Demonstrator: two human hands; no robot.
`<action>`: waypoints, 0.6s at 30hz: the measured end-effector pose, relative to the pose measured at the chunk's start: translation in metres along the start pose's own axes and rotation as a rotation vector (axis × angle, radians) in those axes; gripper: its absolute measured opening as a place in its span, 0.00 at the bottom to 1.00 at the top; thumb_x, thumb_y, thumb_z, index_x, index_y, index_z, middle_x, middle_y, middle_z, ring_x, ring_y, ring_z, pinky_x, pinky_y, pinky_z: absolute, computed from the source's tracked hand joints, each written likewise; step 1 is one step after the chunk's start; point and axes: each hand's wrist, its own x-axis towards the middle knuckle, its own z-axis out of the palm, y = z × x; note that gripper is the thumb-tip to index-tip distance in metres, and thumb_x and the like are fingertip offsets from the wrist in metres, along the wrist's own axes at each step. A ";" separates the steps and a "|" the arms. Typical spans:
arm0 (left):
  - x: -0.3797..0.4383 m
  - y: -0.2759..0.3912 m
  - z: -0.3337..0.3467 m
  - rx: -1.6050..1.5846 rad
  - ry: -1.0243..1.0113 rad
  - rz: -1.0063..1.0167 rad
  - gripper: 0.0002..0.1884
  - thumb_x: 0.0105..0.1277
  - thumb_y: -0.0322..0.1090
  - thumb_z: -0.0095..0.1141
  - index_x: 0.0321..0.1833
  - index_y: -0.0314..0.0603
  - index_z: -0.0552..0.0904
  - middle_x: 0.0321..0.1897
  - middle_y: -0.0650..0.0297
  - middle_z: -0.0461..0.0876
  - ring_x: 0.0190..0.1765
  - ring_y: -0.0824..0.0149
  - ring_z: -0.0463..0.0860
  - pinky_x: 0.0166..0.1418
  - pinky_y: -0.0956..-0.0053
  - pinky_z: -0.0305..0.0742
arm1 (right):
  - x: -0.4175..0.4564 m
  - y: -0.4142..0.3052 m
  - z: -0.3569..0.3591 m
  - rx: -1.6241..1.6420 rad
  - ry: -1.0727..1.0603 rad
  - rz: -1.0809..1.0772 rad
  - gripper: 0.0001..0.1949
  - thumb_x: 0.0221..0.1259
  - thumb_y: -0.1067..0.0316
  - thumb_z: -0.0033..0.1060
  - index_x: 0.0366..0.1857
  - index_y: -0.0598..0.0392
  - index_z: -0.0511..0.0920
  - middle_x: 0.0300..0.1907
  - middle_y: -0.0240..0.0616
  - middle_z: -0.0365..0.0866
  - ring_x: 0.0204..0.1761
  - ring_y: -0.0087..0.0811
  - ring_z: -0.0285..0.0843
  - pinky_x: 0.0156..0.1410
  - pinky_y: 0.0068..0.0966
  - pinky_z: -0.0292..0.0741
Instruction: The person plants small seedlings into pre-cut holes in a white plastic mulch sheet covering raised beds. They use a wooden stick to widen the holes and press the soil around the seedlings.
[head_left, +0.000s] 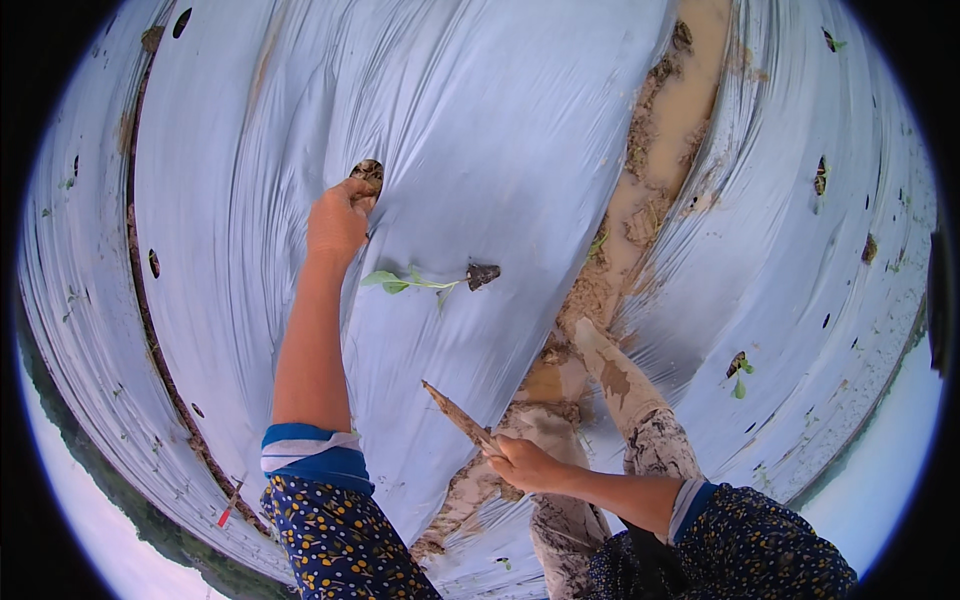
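Observation:
My left hand (341, 220) reaches to the edge of a round hole (367, 172) in the silver plastic mulch film (465, 150); its fingertips are partly hidden there, and whether they hold anything is unclear. Below and right of that hand, a seedling with green leaves and a dark soil plug (482, 276) lies on its side on the film. My right hand (523, 463) grips a pointed wooden stick (459, 416) near its thick end, the tip pointing up and left above the film.
A muddy furrow with brown water (671, 112) runs beside the bed, and my mud-stained legs (664, 442) stand in it. Neighbouring film-covered beds have holes, some with seedlings (739, 384). A red-ended thing (224, 517) is at the lower left.

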 end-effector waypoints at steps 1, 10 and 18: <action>0.000 0.000 -0.002 0.005 -0.006 0.025 0.11 0.56 0.31 0.55 0.42 0.39 0.78 0.29 0.58 0.80 0.26 0.66 0.78 0.31 0.73 0.74 | 0.000 0.000 0.000 0.012 -0.007 0.001 0.13 0.59 0.62 0.45 0.28 0.62 0.64 0.20 0.50 0.72 0.24 0.44 0.73 0.31 0.38 0.67; 0.008 0.011 0.002 0.427 -0.013 0.153 0.16 0.51 0.37 0.61 0.42 0.44 0.76 0.36 0.59 0.81 0.36 0.60 0.80 0.39 0.66 0.74 | 0.001 0.001 0.002 0.012 0.048 -0.059 0.13 0.58 0.62 0.46 0.27 0.61 0.63 0.19 0.49 0.72 0.22 0.42 0.73 0.30 0.37 0.67; -0.008 0.021 0.011 0.590 0.145 0.190 0.14 0.49 0.39 0.58 0.39 0.46 0.76 0.31 0.59 0.81 0.36 0.56 0.80 0.38 0.62 0.74 | 0.000 -0.004 0.000 0.037 0.071 -0.059 0.12 0.57 0.63 0.46 0.27 0.61 0.62 0.18 0.49 0.71 0.21 0.44 0.73 0.29 0.37 0.68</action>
